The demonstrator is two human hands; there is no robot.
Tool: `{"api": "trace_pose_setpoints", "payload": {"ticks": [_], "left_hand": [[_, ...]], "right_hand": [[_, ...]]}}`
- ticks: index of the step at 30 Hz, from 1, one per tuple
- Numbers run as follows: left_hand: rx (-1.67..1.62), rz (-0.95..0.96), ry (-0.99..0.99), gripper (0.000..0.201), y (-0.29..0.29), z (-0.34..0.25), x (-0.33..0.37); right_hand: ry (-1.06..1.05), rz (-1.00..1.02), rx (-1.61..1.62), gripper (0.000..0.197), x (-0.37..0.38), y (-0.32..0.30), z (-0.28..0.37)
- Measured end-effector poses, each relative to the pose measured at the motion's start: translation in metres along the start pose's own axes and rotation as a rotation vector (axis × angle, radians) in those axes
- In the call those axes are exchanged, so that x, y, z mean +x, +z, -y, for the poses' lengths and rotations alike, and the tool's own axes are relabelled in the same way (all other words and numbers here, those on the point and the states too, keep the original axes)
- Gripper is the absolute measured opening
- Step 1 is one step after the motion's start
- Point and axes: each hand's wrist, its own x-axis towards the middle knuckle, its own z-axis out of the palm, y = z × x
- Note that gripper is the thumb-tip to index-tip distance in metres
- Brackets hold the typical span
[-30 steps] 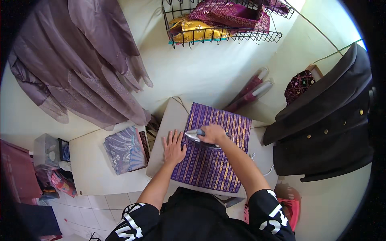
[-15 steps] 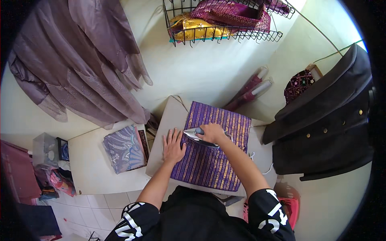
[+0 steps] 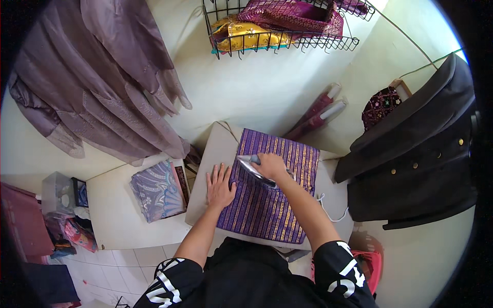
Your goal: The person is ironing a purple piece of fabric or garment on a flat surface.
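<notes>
A purple cloth with gold stripes [image 3: 267, 215] lies flat over the pale ironing surface [image 3: 201, 180]. My right hand [image 3: 271, 167] is wrapped round the handle of a clothes iron [image 3: 255, 173], which rests on the upper part of the cloth with its tip toward the left edge. My left hand [image 3: 221, 189] lies flat with fingers spread, partly on the pale surface and partly at the cloth's left edge. A white cord [image 3: 336, 219] loops beside the cloth on the right.
Left stands a white table [image 3: 113, 205] with a folded blue-grey patterned cloth [image 3: 158, 191]. A mauve garment [image 3: 97, 87] hangs above it. On the right hangs a dark jacket [image 3: 411, 169] with gold buttons. A black wire basket [image 3: 287, 42] holding fabrics is on the wall ahead.
The iron in my right hand has slid slightly away from me, and its tip has turned a little toward the far side. My left hand stays at the cloth's edge.
</notes>
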Motion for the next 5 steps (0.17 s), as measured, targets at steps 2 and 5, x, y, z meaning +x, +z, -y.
{"api": "trace_pose_setpoints", "payload": {"ticks": [2, 5], "left_hand": [[0.001, 0.008, -0.001, 0.071, 0.0, -0.001, 0.001], [-0.003, 0.019, -0.018, 0.072, -0.001, 0.001, 0.0]], "right_hand": [[0.079, -0.069, 0.019, 0.053, 0.003, 0.006, -0.005], [-0.075, -0.001, 0.012, 0.055, -0.004, -0.001, 0.002]]}}
